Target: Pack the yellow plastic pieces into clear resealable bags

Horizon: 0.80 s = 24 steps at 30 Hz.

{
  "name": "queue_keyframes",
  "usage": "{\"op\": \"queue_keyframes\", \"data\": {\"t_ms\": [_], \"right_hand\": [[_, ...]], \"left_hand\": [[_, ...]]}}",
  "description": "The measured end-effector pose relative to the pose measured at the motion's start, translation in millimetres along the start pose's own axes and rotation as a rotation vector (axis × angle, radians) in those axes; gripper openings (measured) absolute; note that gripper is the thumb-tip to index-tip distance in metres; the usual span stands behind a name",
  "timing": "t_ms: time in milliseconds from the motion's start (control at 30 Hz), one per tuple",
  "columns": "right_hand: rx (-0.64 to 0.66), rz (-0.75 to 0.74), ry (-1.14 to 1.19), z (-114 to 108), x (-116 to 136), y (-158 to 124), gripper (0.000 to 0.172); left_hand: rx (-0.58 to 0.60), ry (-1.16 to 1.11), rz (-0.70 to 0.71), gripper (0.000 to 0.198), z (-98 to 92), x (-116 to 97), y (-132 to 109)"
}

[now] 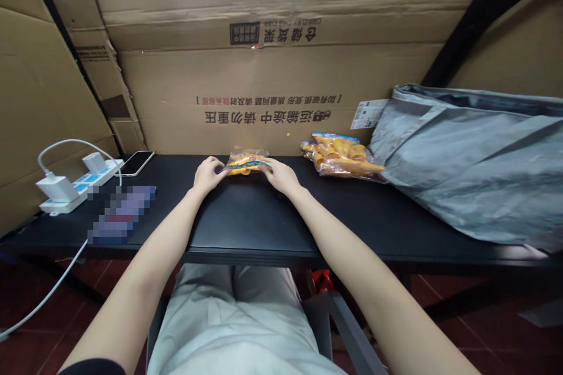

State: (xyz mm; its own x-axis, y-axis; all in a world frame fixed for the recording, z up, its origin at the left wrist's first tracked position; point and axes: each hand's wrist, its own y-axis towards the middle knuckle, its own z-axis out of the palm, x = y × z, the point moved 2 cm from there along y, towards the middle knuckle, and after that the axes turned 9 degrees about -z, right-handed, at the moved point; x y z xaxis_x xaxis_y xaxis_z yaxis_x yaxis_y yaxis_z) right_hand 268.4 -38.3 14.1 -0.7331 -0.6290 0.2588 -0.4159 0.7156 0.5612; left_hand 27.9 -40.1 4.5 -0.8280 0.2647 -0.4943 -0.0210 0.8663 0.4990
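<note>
Packet [247, 159]: is lying at the far part of the bench, near the cardboard and in front of the person, between the two hands; its clear film is showing yellow-orange contents, and a blue strip is running along its near edge.
Left hand [208, 176]: is holding the left end of the strip, thumb and fingers closing narrowly on it.
Right hand [281, 176]: is gripping the right end in the same way, the fingers bending over the edge; the exact contact is too small to tell.
Bench [255, 222]: is carrying everything here on a black top.
Pile [342, 155]: is resting to the right of the hands, well apart from them, yellow-orange pieces showing through clear film with blue edging.
Sack [466, 164]: is slumping, grey and creased, just beside the pile at the right.
Tag [368, 114]: is sticking out, white, at the sack's left side.
Cardboard [272, 76]: is standing behind the bench, its printing facing upside down.
Power strip [103, 176]: is lying at the left with two white plugs sitting in it.
Phone [137, 163]: is lying just beside the strip's far end.
Blurred item [121, 215]: is lying nearer the front edge, its details masked.
</note>
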Motion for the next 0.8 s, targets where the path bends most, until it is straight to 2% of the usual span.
{"op": "queue_keyframes", "data": {"t_ms": [100, 167, 267, 333, 500, 600, 700, 800], "right_hand": [[-0.068, -0.03, 0.064, 1, -2, 0, 0.034], [-0.118, -0.061, 0.13, 3, -2, 0, 0.033], [-0.187, -0.064, 0.254, 5, -3, 1, 0.03], [-0.212, -0.006, 0.384, 6, -4, 2, 0.03], [-0.249, 0.216, 0.769, 8, -2, 3, 0.049], [-0.296, 0.308, 0.995, 9, 0, 4, 0.052], [-0.338, 0.317, 1.142, 10, 0, 5, 0.045], [-0.355, 0.283, 1.153, 11, 0, 6, 0.044]], "left_hand": [[0.065, 0.104, -0.037, 0.059, -0.1, 2, -2], [0.115, 0.172, -0.031, 0.068, 0.7, 2, -4], [0.141, 0.207, -0.023, 0.046, 1.9, 2, -3], [0.131, 0.162, -0.041, 0.035, 2.5, 2, -2], [0.127, -0.18, -0.162, 0.037, 6.0, 1, 0], [0.139, -0.452, -0.217, 0.047, 10.4, -3, 1], [0.146, -0.664, -0.256, 0.052, 15.3, -6, 1], [0.116, -0.76, -0.279, 0.046, 18.4, -9, 2]]}}
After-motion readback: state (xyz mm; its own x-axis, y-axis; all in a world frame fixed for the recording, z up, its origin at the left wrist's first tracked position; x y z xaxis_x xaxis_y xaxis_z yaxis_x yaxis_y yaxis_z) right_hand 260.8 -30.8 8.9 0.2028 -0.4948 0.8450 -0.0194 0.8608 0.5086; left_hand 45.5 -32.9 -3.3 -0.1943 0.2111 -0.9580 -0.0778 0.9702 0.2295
